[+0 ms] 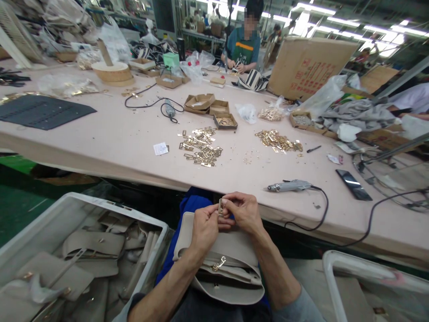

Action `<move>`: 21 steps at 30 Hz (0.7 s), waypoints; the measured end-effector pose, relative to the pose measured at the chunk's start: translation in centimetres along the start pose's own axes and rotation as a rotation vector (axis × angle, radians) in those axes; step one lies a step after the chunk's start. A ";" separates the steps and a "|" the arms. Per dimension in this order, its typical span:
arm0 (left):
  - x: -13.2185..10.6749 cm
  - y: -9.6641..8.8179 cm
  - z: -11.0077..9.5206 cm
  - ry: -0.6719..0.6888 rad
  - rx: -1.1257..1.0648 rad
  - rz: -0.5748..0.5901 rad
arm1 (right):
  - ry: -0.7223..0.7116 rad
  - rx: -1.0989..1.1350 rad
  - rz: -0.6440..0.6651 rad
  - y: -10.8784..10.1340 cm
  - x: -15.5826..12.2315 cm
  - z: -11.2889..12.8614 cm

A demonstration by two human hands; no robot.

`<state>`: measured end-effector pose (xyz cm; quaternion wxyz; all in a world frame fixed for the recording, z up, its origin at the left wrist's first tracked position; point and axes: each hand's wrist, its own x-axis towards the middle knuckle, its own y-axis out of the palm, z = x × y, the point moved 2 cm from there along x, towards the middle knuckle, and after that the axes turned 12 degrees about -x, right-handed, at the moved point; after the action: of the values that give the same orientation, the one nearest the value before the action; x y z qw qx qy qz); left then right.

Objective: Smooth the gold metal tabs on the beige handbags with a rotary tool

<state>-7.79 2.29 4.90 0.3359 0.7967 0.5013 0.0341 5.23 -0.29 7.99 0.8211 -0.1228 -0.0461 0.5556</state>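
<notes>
A beige handbag (231,286) rests on my lap with its mouth facing me and a gold clasp (219,264) hanging at the opening. Above its far flap, my left hand (207,225) and my right hand (244,211) meet. Between their fingertips they pinch a small gold rectangular metal frame (220,206). The fingers of both hands are bent and closed round it. On the table beyond lies a heap of similar gold metal frames (204,150), with a second pile of small gold pieces (278,141) to its right.
An electric screwdriver (290,186) and a phone (354,184) lie on the table (134,147). Crates with beige bags stand at my left (72,201) and right (330,268). Small cardboard boxes (225,120) sit mid-table. Another person (246,44) works across the table.
</notes>
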 end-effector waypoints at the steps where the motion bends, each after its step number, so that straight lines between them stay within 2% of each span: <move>1: 0.0 0.0 -0.1 0.005 0.006 0.008 | -0.003 0.002 0.000 0.0 0.0 -0.1; 6: -0.5 0.1 -0.3 0.036 0.020 0.070 | -0.015 -0.006 0.007 0.1 -0.3 -0.1; 12: -1.0 0.1 -0.7 0.078 0.058 0.058 | -0.010 -0.038 0.003 0.2 -0.5 0.0; 15: -1.1 0.0 -0.9 0.101 0.079 0.037 | -0.087 -0.056 0.098 -0.7 -0.2 0.2; 19: -1.2 0.0 -1.0 0.106 0.070 0.027 | -0.286 -0.145 0.318 -2.4 0.4 1.5; 21: -1.3 0.0 -1.0 0.105 0.085 0.042 | -0.324 -0.226 0.428 -2.9 0.6 2.2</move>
<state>-8.81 1.67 6.06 0.2741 0.8177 0.5024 0.0618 7.57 -0.38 10.80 0.6484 -0.1301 -0.2114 0.7197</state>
